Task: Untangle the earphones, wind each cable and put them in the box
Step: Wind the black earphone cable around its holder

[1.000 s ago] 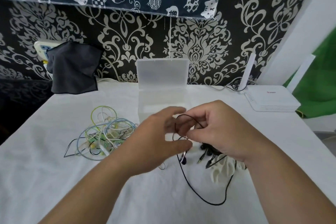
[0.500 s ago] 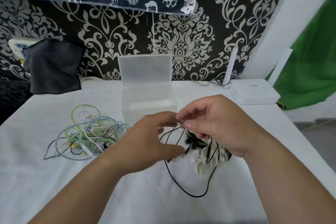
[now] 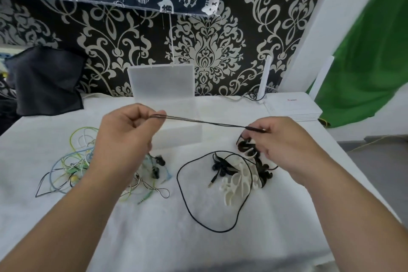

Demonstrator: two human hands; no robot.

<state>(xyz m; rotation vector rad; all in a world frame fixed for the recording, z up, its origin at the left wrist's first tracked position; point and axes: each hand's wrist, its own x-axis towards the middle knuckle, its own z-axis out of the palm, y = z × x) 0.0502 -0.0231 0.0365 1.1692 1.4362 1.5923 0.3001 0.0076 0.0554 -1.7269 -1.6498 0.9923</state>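
Note:
A black earphone cable (image 3: 205, 122) is stretched taut between my hands above the table. My left hand (image 3: 125, 137) pinches its doubled left end. My right hand (image 3: 284, 146) pinches the other end at the plug or remote. Under my right hand lies more black cable (image 3: 187, 201) in a loose loop, with black earbuds (image 3: 220, 166), a jack plug and white cable winders (image 3: 238, 183). A tangle of green, blue, white and black earphones (image 3: 72, 165) lies at the left. The clear plastic box (image 3: 176, 134) stands open behind the stretched cable, lid upright.
A dark cloth (image 3: 46, 81) hangs at the back left. A white router (image 3: 293, 108) with an antenna sits at the back right. The table (image 3: 154, 238) has a white cover; its right edge drops to the floor beside a green sheet (image 3: 364, 62).
My hands have moved apart, left hand going left and right hand right, and the black cable that was bunched between them is now drawn out straight. The camera tilted a little.

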